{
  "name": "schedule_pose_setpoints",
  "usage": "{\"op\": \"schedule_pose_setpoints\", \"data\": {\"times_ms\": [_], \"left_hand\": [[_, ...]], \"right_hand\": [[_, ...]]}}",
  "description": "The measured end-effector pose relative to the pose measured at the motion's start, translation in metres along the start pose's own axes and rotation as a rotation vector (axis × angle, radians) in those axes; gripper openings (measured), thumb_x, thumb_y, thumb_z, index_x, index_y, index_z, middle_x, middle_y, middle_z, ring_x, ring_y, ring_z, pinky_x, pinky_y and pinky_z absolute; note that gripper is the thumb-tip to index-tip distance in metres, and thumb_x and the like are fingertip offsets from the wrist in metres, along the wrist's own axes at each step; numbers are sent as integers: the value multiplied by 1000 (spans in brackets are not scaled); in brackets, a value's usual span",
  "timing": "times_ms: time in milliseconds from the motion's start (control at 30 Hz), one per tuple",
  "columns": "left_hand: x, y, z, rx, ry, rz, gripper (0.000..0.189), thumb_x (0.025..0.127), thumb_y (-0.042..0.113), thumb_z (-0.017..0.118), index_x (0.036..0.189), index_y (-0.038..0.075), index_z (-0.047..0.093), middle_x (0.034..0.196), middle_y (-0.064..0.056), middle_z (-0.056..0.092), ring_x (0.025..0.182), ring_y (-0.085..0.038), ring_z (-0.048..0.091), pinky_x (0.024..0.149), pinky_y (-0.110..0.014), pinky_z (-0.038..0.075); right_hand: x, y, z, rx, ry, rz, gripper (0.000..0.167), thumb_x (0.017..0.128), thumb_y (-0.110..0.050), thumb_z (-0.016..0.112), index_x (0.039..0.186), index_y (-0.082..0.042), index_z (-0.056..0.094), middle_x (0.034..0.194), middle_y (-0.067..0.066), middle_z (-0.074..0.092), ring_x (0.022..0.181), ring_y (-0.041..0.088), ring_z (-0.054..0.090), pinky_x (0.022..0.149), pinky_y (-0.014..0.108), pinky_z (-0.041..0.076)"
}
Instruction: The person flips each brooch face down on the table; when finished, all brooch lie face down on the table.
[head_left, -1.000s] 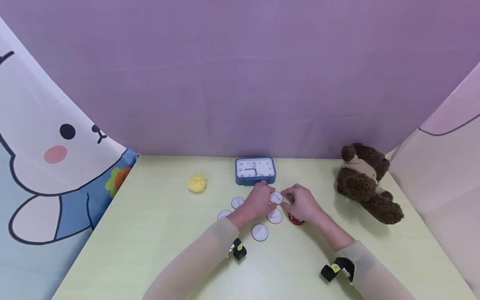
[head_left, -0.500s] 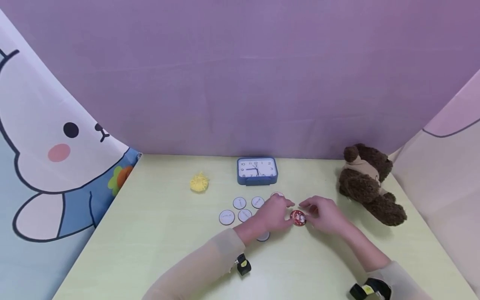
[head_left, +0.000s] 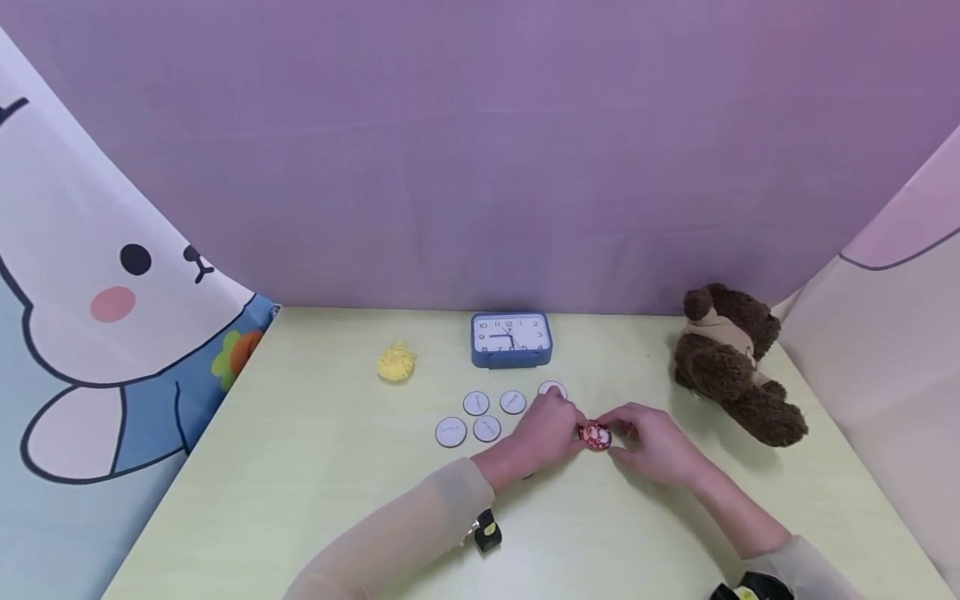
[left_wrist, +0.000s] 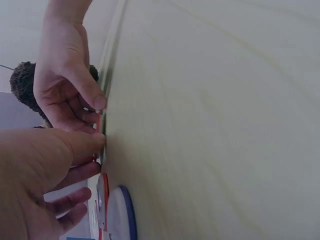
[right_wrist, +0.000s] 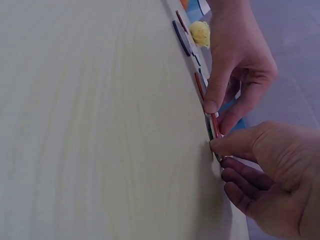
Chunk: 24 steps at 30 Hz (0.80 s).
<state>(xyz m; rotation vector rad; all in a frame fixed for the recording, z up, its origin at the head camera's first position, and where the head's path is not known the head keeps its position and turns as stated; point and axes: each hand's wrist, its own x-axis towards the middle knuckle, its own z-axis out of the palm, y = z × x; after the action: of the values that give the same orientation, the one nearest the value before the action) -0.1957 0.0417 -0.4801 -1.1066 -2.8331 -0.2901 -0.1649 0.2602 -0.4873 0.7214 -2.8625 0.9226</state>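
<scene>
A red round badge (head_left: 596,435) with a printed picture lies face up on the table between my two hands. My left hand (head_left: 546,430) pinches its left edge between thumb and fingertips. From the other side my right hand (head_left: 656,443) grips the right edge, thumb nearest me. In the right wrist view the badge (right_wrist: 216,126) appears edge-on, low over the table, with both hands' fingertips at its rim. Several white discs with dark rims, such as this white disc (head_left: 487,428), lie left of the hands. My left hand and wrist cover part of that group.
A blue alarm clock (head_left: 512,340) stands behind the discs. Left of it sits a yellow fluffy ball (head_left: 396,362). A brown teddy bear (head_left: 735,367) lies at the right on the pale table (head_left: 315,467). Purple cloth (head_left: 480,167) hangs behind the table.
Both hands have left a white disc near the clock and come right and toward me to the red badge. Their fingers have closed in on its edges.
</scene>
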Motion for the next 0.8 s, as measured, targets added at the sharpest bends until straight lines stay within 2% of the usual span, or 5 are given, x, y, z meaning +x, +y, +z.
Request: {"op": "schedule_pose_setpoints", "data": {"times_ms": [167,333,467,633,800], "left_hand": [[-1,-3,1,20,58,23,17,98,42,77,107,31,85,95,17,82,79,-6,54,84,-22,44],[0,-3,-3,-59,122,13,13,100,30,75,105,27,86,96,15,83,83,-7,65,85,-20,48],[2,-3,-4,-110,121,-7,16,99,27,77,111,22,85,96,11,83,83,-7,66,88,-20,49],[2,-3,-3,-180,102,-25,31,90,28,85,120,18,82,97,8,84,85,-6,66,87,-19,48],[2,-2,-2,-141,92,12,32,85,31,90,114,19,83,97,9,83,85,-4,68,89,-20,47]], "right_hand": [[3,5,0,90,-11,45,29,86,1,82,113,-10,78,98,-2,77,87,8,68,77,26,60],[5,8,-2,214,-12,133,14,94,-2,77,108,-4,78,93,4,78,82,3,69,74,22,61],[6,7,-2,249,-11,182,11,96,-4,76,106,-2,77,92,6,78,80,3,69,71,21,60],[8,5,-4,271,-17,210,10,98,-5,73,107,-2,73,90,6,78,78,8,71,67,22,59],[9,2,-2,216,-8,199,5,96,-5,75,100,-5,73,86,3,76,74,7,69,66,22,58]]}}
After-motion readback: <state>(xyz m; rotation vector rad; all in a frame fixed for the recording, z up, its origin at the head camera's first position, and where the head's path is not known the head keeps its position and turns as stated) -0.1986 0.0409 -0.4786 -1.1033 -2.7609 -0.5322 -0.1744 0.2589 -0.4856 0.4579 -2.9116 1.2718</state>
